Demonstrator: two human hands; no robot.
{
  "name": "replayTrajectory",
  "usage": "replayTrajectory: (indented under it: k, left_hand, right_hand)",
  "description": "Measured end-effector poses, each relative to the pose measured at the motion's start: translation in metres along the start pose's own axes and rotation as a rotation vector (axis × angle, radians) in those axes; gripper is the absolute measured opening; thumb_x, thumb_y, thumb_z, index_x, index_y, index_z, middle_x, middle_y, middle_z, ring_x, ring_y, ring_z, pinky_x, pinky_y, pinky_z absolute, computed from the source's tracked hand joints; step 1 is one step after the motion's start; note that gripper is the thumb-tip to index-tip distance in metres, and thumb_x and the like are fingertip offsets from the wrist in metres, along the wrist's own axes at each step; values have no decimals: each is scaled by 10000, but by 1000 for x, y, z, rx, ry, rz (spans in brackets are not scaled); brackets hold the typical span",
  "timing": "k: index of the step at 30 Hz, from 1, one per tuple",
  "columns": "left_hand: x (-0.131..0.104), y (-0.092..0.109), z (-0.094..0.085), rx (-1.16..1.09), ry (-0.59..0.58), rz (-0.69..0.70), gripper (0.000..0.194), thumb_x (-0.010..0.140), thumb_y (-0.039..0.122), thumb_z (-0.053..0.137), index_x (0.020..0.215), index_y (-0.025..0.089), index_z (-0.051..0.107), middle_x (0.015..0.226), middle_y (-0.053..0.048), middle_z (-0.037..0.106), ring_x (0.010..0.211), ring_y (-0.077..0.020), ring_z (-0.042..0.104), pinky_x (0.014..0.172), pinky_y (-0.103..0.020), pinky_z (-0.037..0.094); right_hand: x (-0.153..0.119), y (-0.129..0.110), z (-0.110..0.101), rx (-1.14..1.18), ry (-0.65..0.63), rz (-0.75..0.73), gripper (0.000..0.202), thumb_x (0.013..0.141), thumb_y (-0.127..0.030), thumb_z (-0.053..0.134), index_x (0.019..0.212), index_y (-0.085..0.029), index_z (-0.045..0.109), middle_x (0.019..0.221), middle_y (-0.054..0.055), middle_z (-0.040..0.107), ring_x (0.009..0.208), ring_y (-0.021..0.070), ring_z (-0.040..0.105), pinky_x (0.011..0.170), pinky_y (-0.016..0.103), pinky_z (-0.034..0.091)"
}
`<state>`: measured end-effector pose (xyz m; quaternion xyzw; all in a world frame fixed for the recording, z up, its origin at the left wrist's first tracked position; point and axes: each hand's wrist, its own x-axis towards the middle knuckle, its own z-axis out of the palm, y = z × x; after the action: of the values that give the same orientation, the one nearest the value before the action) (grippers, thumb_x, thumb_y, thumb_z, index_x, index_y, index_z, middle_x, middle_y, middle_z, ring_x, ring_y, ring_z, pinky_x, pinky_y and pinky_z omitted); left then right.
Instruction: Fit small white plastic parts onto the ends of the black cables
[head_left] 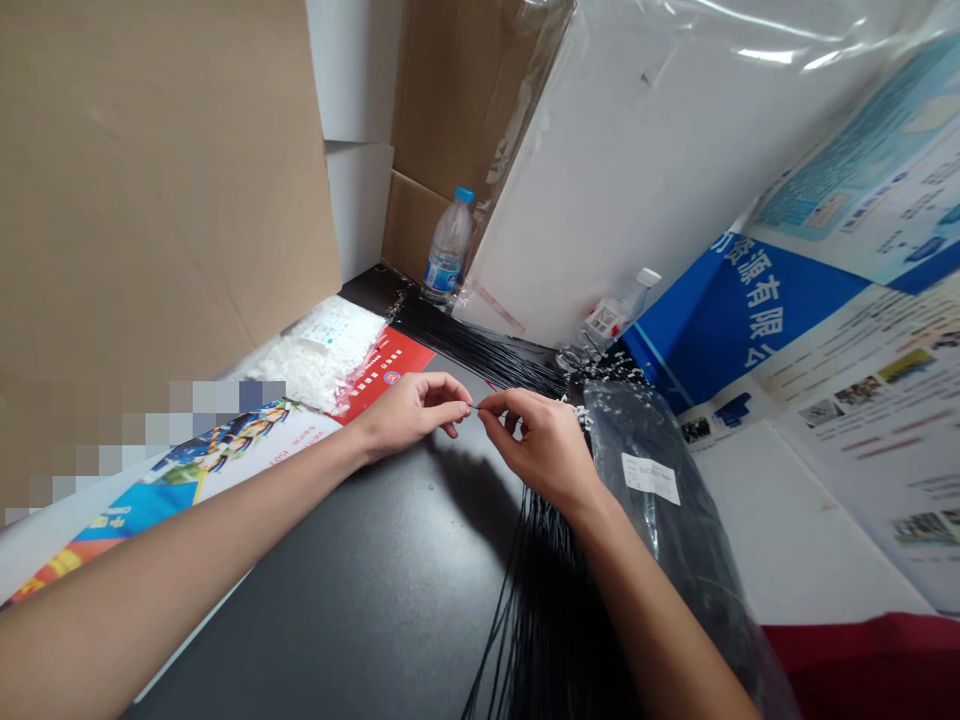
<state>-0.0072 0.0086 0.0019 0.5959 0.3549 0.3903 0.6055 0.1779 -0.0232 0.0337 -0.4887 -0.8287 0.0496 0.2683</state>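
Note:
My left hand point(418, 410) is pinched closed at thumb and forefinger above the dark table; what sits in its fingertips is too small to make out. Facing it, my right hand point(541, 440) pinches a thin black wire point(475, 407), whose end reaches the left fingertips. Below my right wrist lies a loose bundle of black wires point(536, 600), running toward the front edge. Small white pieces point(583, 412) show at the bundle's far end, just beyond my right hand.
A bag of white pieces point(326, 350) lies left, on a red printed sheet point(394, 358). More black wires point(480, 345) lie behind. Two plastic bottles, one upright point(448, 250) and one tilted point(611, 318), stand at the back. A clear labelled bag point(652, 500) lies right. Cardboard point(165, 170) rises left.

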Motion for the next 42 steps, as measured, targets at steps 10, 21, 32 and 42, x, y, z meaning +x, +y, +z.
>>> replayTrajectory:
  k: [10, 21, 32, 42]
  left_hand:
    - [1, -2, 2, 29, 16, -32, 152, 757, 292, 683, 792, 151, 640, 677, 11, 631, 598, -119, 593, 658, -282, 485]
    - [2, -1, 9, -444, 32, -312, 89, 697, 186, 685, 662, 127, 628, 672, -16, 594, 646, -113, 540, 570, -245, 436]
    - [3, -3, 6, -393, 55, -315, 56, 736, 162, 668, 700, 122, 654, 660, -5, 606, 625, -104, 562, 630, -264, 477]
    - [5, -8, 0, 39, 94, 29, 141, 790, 278, 670, 830, 146, 638, 783, -3, 658, 615, -114, 632, 674, -278, 496]
  right_hand:
    - [0, 1, 9, -35, 74, -6, 98, 846, -193, 603, 764, -203, 656, 699, -14, 668, 555, 94, 547, 557, 216, 405]
    - [-6, 3, 21, -355, 261, -286, 208, 920, -167, 523, 734, -189, 614, 664, 16, 625, 635, 120, 575, 598, 239, 402]
    - [-8, 9, 24, -259, 225, -258, 180, 934, -181, 517, 787, -191, 620, 719, 9, 666, 566, 99, 554, 556, 235, 395]
    - [-1, 8, 18, 308, -24, 217, 263, 916, -348, 507, 807, -164, 660, 679, 18, 661, 576, 114, 548, 521, 221, 384]
